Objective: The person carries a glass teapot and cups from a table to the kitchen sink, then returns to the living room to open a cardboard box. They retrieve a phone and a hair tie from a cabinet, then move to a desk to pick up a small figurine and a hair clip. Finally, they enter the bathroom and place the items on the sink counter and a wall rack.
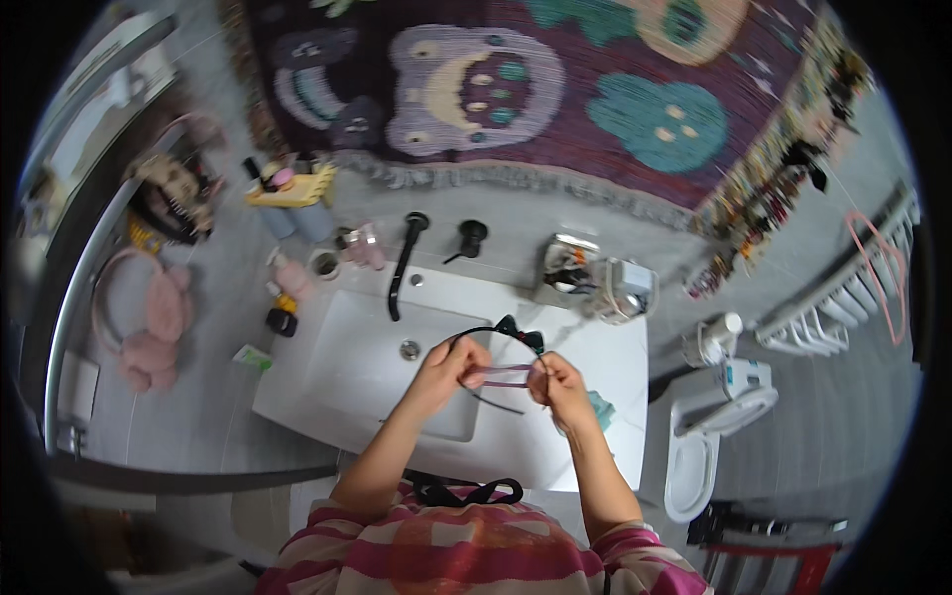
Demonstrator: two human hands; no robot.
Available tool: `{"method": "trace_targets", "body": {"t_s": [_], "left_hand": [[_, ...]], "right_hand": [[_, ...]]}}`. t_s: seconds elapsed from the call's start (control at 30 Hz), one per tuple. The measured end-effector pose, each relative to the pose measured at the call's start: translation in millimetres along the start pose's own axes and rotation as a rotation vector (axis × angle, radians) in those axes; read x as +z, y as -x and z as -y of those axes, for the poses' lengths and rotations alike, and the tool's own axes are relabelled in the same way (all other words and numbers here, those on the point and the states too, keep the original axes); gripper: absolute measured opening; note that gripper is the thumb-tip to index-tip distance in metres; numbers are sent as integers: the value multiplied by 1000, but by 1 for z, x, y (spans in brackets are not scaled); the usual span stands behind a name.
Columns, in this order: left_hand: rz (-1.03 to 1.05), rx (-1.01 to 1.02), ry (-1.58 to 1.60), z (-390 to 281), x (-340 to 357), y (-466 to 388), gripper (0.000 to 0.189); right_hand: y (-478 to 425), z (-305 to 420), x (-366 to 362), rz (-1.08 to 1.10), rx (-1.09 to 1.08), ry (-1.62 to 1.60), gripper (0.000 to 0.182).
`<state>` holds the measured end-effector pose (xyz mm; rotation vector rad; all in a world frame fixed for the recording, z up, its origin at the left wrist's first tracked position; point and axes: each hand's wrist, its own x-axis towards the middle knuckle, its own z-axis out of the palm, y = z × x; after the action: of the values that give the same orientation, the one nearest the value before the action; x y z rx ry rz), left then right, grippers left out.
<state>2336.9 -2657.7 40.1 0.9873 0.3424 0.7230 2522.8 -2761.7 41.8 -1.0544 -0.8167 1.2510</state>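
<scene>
Above the right edge of the white sink basin [357, 372], my left hand [446, 372] and my right hand [564, 388] face each other. Between them stretches a purple elastic band [506, 384], gripped at both ends. A thin black headband [500, 405] with a dark bow [520, 335] curves around the band and passes through the fingers of both hands. The fingers hide parts of the headband. A crumpled teal cloth [601, 409] lies on the countertop [520, 461], just right of my right hand.
A black wall faucet [401, 268] reaches over the basin beside a black handle [470, 238]. At the counter's back right stand a metal container [567, 275] and a wire basket [625, 294]. Pink soap bottle [291, 275] stands back left. A toilet [692, 461] is to the right.
</scene>
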Motion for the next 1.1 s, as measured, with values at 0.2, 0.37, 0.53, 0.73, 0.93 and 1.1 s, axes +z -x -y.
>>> {"method": "trace_targets", "body": {"t_s": [0.2, 0.37, 0.53, 0.73, 0.93, 1.1], "left_hand": [[-400, 284, -75, -18, -19, 24, 42], [-555, 186, -40, -40, -52, 84, 39], [-768, 149, -118, -44, -59, 134, 41], [-774, 150, 80, -53, -77, 178, 43], [-762, 168, -101, -74, -89, 193, 35], [-695, 204, -456, -85, -105, 197, 31]], "right_hand": [[-43, 4, 22, -13, -138, 108, 4], [-93, 7, 59, 126, -189, 120, 4], [-135, 17, 119, 298, -251, 115, 5], [-172, 46, 199, 369, -358, 54, 9], [-201, 62, 246, 333, -453, -26, 10], [-231, 47, 254, 303, -418, -4, 11]]}}
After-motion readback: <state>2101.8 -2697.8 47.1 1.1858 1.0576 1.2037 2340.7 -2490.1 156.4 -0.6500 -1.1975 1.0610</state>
